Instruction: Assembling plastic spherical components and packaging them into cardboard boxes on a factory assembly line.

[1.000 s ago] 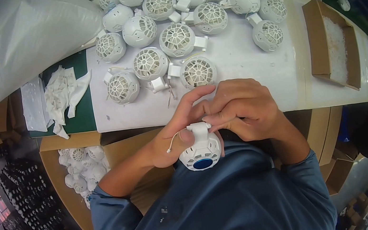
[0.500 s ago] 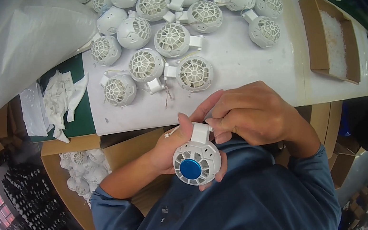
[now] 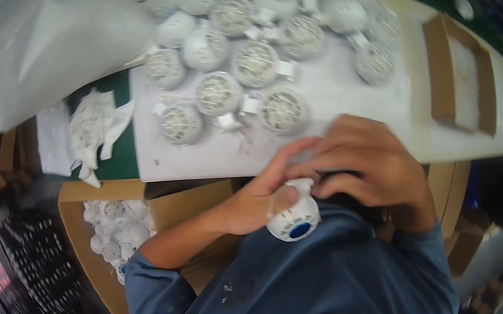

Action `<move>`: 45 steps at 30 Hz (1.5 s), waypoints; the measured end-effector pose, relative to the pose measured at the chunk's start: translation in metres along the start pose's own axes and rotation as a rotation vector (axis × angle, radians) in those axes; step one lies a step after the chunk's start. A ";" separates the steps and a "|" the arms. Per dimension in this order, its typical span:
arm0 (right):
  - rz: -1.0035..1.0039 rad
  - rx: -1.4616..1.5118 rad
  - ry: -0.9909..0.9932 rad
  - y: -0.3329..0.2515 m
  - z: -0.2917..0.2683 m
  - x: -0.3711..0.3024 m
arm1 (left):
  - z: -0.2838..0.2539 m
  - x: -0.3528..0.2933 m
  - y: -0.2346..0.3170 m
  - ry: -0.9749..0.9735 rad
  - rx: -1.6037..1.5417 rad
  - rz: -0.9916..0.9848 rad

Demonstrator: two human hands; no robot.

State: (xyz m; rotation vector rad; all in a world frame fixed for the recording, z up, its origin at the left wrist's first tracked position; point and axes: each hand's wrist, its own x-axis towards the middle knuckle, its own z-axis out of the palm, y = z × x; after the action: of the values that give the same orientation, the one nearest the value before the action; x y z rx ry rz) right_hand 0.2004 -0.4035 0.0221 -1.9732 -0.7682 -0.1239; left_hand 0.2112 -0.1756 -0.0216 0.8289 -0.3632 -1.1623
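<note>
A white round housing with a blue disc on its face is in my left hand, low in front of my shirt. My left thumb lies along its side, and the fingers behind it are partly hidden. A short white neck sticks up from the housing. Over that neck my right hand is curled, its fingertips drawn together and close to the left fingers. Motion blur hides what the right fingertips pinch, if anything.
Many similar white housings with slotted faces cover the white-topped table. An open carton sits at right. Plastic sheeting and a white cloth lie at left. Below, a cardboard box holds more housings.
The housing has tipped, so its blue disc faces lower and shows narrower, and it sits slightly higher and to the right. My right hand has closed in over the neck. The view has shifted.
</note>
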 end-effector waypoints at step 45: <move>1.011 -0.598 0.500 0.027 -0.067 -0.067 | -0.025 0.001 0.019 0.269 -0.032 0.498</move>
State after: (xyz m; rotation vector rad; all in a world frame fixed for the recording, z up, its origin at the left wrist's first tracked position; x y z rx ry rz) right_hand 0.1776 -0.4982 0.0100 -2.5026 0.6957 -0.2382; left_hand 0.2405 -0.1634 -0.0240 0.7968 -0.3039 -0.5844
